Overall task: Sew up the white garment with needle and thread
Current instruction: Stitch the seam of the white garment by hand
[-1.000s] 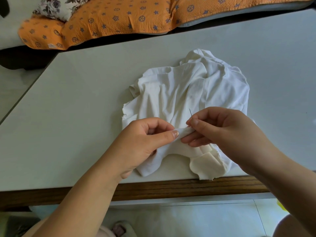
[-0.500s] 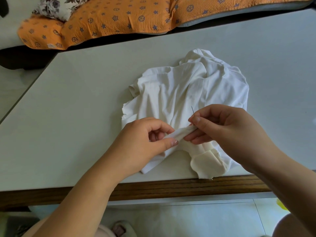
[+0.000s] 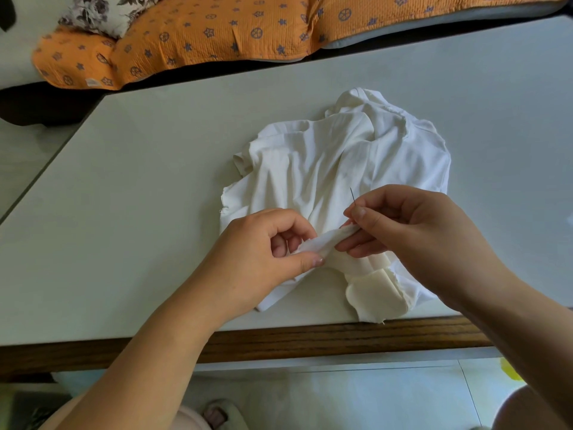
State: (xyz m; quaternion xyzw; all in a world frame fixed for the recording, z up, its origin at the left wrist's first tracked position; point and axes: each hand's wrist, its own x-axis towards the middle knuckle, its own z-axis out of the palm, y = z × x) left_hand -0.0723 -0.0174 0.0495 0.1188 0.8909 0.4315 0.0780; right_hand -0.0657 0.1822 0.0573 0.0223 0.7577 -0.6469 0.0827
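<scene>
Near the desk's [image 3: 139, 197] front edge, the left hand [image 3: 257, 262] pinches a raised fold of the white garment [image 3: 325, 169]. The right hand [image 3: 418, 237] meets it, thumb and forefinger nipping the needle [image 3: 353, 195], tip pointing away. The rest of the garment lies crumpled on the desk beyond, with an orange quilt [image 3: 201, 35] behind.

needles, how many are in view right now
1. The needle is pinched in the right hand, with its tip poking up above the white garment. Others could be hidden in the folds.
</scene>
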